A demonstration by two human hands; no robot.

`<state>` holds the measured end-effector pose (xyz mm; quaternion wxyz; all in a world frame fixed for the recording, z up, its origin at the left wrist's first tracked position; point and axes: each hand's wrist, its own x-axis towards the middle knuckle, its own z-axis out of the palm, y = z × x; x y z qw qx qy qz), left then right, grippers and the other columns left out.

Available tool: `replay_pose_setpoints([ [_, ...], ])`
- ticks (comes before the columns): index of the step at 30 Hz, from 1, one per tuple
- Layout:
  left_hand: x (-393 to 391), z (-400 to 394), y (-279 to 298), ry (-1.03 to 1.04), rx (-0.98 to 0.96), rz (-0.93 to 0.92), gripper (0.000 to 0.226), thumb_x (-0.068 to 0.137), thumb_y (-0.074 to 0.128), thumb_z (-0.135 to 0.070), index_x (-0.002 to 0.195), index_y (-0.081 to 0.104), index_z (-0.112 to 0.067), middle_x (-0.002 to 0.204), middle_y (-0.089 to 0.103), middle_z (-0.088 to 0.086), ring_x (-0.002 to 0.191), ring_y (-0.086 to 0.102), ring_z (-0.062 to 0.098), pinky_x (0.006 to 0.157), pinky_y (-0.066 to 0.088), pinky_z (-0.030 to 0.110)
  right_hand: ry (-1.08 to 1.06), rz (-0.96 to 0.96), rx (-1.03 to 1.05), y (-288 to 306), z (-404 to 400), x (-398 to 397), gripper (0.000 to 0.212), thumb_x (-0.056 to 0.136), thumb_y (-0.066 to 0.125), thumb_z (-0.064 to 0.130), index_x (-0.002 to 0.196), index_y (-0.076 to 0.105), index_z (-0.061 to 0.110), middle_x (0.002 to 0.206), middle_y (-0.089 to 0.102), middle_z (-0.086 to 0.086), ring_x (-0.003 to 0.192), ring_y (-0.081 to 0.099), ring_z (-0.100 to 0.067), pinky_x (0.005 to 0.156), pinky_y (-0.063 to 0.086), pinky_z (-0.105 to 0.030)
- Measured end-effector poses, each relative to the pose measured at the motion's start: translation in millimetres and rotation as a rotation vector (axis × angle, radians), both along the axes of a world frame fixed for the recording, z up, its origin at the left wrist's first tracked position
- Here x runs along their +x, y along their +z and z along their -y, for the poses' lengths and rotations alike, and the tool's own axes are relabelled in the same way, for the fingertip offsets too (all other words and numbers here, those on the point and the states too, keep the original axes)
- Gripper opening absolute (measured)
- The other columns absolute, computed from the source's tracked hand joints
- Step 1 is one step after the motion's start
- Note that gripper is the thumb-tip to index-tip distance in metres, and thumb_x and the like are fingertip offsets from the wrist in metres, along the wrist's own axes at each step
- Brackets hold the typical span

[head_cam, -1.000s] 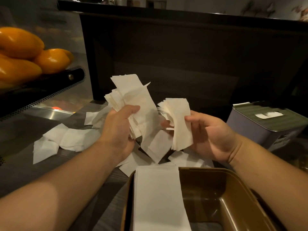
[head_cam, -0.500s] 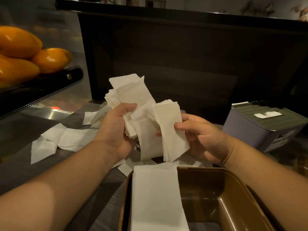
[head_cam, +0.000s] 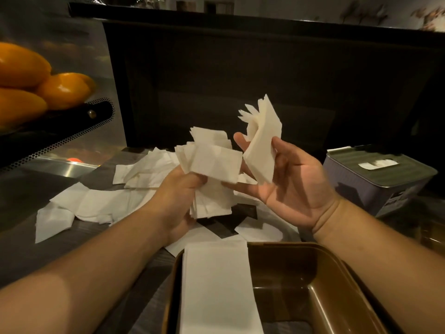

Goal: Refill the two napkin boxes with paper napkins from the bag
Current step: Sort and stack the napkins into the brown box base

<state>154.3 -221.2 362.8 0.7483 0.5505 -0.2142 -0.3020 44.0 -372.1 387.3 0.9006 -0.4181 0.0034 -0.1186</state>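
Since the earlier frame the right hand [head_cam: 289, 186] has lifted its small bundle of napkins [head_cam: 263, 143] up and away from the left-hand stack, and the palm now faces the camera. Right hand: thumb and fingers pinch the bundle at its lower half; top edges fan out unevenly. Left hand [head_cam: 178, 196]: fingers curled round a thicker stack of napkins [head_cam: 212, 165], held approx. level w/ the bundle, the two just apart. Loose napkins [head_cam: 101, 203] lie scattered on the desk [head_cam: 21, 256] behind and left of both hands. Nearest the camera: open brown box [head_cam: 313, 285], w/ a neat flat pile of napkins [head_cam: 216, 290] in its left part; right part shows bare floor. Second box [head_cam: 378, 179], grey w/ a lid on, sits at the right of the desk; one napkin shows through the lid slot. Far left: orange fruit [head_cam: 60, 90] on a dark perforated tray [head_cam: 62, 126]. Bag: not visible.
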Motion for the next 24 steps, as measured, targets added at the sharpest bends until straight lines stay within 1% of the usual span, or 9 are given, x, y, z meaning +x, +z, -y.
replay_pose_setpoints([
  [2, 1.4, 1.2, -1.4, -0.028, 0.026, -0.034, 0.025, 0.097, 0.050, -0.015, 0.112, 0.066, -0.027, 0.100, 0.075, 0.006, 0.090, 0.073, 0.029, 0.085, 0.055, 0.059, -0.023, 0.022, 0.027, -0.6, 0.7, 0.4, 0.041, 0.094, 0.054, 0.031, 0.133, 0.058, 0.021, 0.134, 0.067, -0.014, 0.121, 0.065, -0.040, 0.098, 0.045, -0.073],
  [5, 2.8, 1.6, -0.7, -0.048, 0.024, -0.054, 0.027, 0.096, 0.048, -0.011, 0.112, 0.066, -0.023, 0.102, 0.075, 0.011, 0.091, 0.072, 0.034, 0.092, 0.048, 0.064, -0.071, 0.059, 0.097, 0.6, 3.7, 0.3, 0.046, 0.093, 0.058, 0.027, 0.138, 0.057, 0.018, 0.136, 0.065, -0.016, 0.122, 0.063, -0.042, 0.095, 0.047, -0.074],
  [8, 3.1, 1.6, -0.5, -0.075, 0.023, -0.053, 0.022, 0.095, 0.052, -0.014, 0.110, 0.067, -0.023, 0.105, 0.074, 0.011, 0.091, 0.073, 0.031, 0.089, 0.053, 0.058, -0.121, 0.060, 0.121, 4.6, 4.6, -0.4, 0.052, 0.087, 0.062, 0.026, 0.138, 0.057, 0.017, 0.135, 0.065, -0.017, 0.120, 0.064, -0.043, 0.091, 0.050, -0.072],
  [11, 2.2, 1.6, -0.7, -0.106, 0.050, -0.031, 0.019, 0.094, 0.056, -0.018, 0.108, 0.068, -0.025, 0.102, 0.075, 0.009, 0.087, 0.074, 0.027, 0.076, 0.060, 0.047, -0.137, 0.039, 0.129, 5.8, 3.7, 0.1, 0.054, 0.087, 0.062, 0.026, 0.139, 0.056, 0.017, 0.137, 0.063, -0.020, 0.119, 0.064, -0.045, 0.090, 0.051, -0.072],
  [13, 2.9, 1.7, -1.7, -0.116, 0.059, -0.020, 0.020, 0.095, 0.056, -0.016, 0.100, 0.069, -0.029, 0.096, 0.076, 0.006, 0.082, 0.074, 0.024, 0.070, 0.062, 0.043, -0.146, 0.040, 0.141, 5.5, 3.2, 0.8, 0.055, 0.087, 0.062, 0.025, 0.141, 0.055, 0.016, 0.138, 0.062, -0.022, 0.119, 0.064, -0.046, 0.090, 0.050, -0.072],
  [16, 2.6, 1.9, -3.3, -0.159, 0.080, 0.008, 0.023, 0.092, 0.060, -0.013, 0.099, 0.068, -0.034, 0.095, 0.076, 0.006, 0.085, 0.074, 0.025, 0.080, 0.059, 0.050, -0.169, 0.049, 0.164, 6.6, 2.1, 0.3, 0.055, 0.086, 0.064, 0.024, 0.139, 0.057, 0.014, 0.134, 0.064, -0.023, 0.116, 0.066, -0.047, 0.092, 0.050, -0.072],
  [20, 1.5, -0.6, -0.8, -0.213, 0.046, -0.040, 0.034, 0.079, 0.069, -0.017, 0.111, 0.067, -0.027, 0.103, 0.075, 0.009, 0.093, 0.073, 0.029, 0.083, 0.058, 0.051, -0.228, 0.017, 0.168, 6.2, -1.1, 1.3, 0.051, 0.081, 0.067, 0.020, 0.131, 0.062, 0.012, 0.129, 0.067, -0.024, 0.107, 0.069, -0.047, 0.088, 0.053, -0.071],
  [22, 1.2, -0.5, 0.9, -0.208, 0.024, -0.080, 0.033, 0.080, 0.068, -0.017, 0.113, 0.068, -0.023, 0.106, 0.074, 0.012, 0.096, 0.072, 0.033, 0.087, 0.056, 0.054, -0.233, -0.018, 0.126, 5.2, -1.6, 2.1, 0.056, 0.078, 0.067, 0.019, 0.133, 0.059, 0.013, 0.133, 0.064, -0.023, 0.110, 0.068, -0.047, 0.089, 0.053, -0.069],
  [24, 1.9, -1.0, 0.8, -0.183, 0.000, -0.116, 0.028, 0.085, 0.063, -0.014, 0.112, 0.068, -0.020, 0.107, 0.074, 0.012, 0.096, 0.072, 0.033, 0.087, 0.057, 0.052, -0.232, -0.061, 0.067, 5.2, -1.7, 2.7, 0.056, 0.077, 0.067, 0.020, 0.132, 0.057, 0.017, 0.133, 0.062, -0.020, 0.114, 0.066, -0.046, 0.092, 0.053, -0.068],
])
